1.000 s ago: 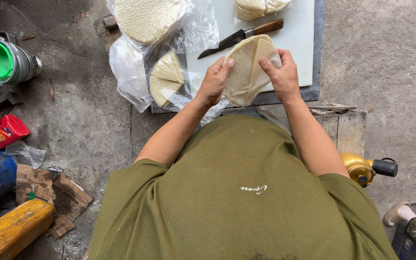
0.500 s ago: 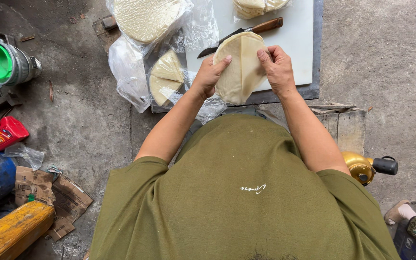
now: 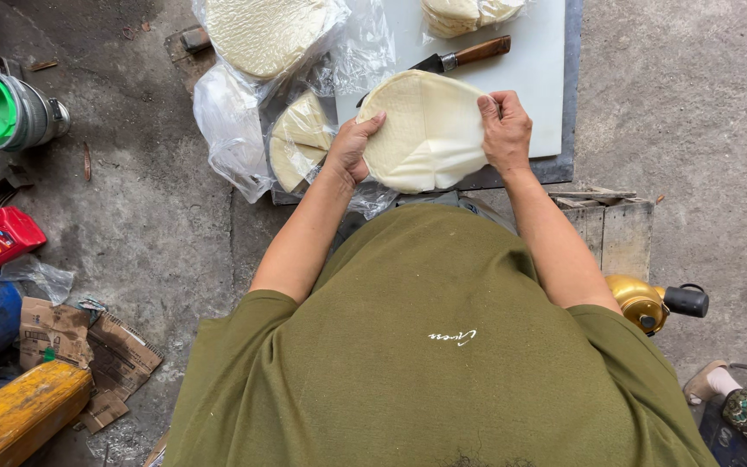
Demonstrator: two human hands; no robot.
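Over the white cutting board (image 3: 529, 78), left hand (image 3: 349, 149) and right hand (image 3: 503, 130) each close their grip on the pale flat sheet (image 3: 425, 130), apparently mid-fold, with the knife (image 3: 460, 59) just beyond.

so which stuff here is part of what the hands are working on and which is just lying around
In use:
- pale flat sheet, held by left hand and right hand
- white cutting board
- wooden-handled knife
- bagged stacks of sheets
- cut pieces

Lying about:
- green-lined metal pot
- red container
- yellow block
- torn cardboard
- brass kettle
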